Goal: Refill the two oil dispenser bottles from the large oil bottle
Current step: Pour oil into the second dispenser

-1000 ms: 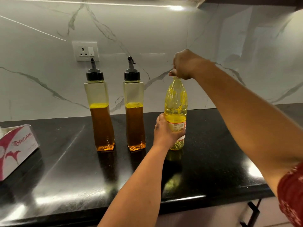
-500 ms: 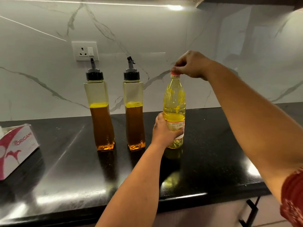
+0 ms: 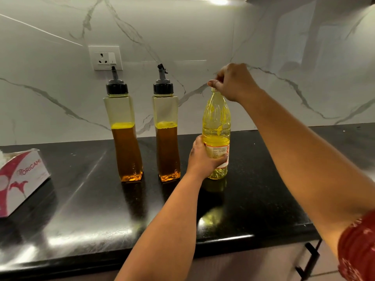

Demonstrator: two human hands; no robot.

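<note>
Half a second ago the red cap showed plainly under the fingers; now the right hand (image 3: 233, 83) has curled down over it and only a pale bit of the neck ring peeks out below the thumb. Otherwise little has shifted: the large oil bottle (image 3: 216, 126) stands where it stood on the black counter (image 3: 253, 199), upright, with the left hand (image 3: 203, 157) wrapped round its labelled lower half, fingers reaching across the front of the label. So both hands are closed on the same bottle, one bracing the body, one pinching the top, which looks to me like the cap being unscrewed.

Just left of the big bottle stands the nearer dispenser bottle (image 3: 166, 128), and beyond that, further left, the second dispenser bottle (image 3: 123, 130); both carry black pour spouts and sit a little over half full of darker oil. Far to the left of them lies a tissue box (image 3: 22, 179).

My worry is the soft plastic: streaks of oil cling inside its shoulder, and a hard squeeze from the bracing hand as the cap frees could push oil out of the neck. A sharp twist could also knock the bottle into the nearer dispenser.
</note>
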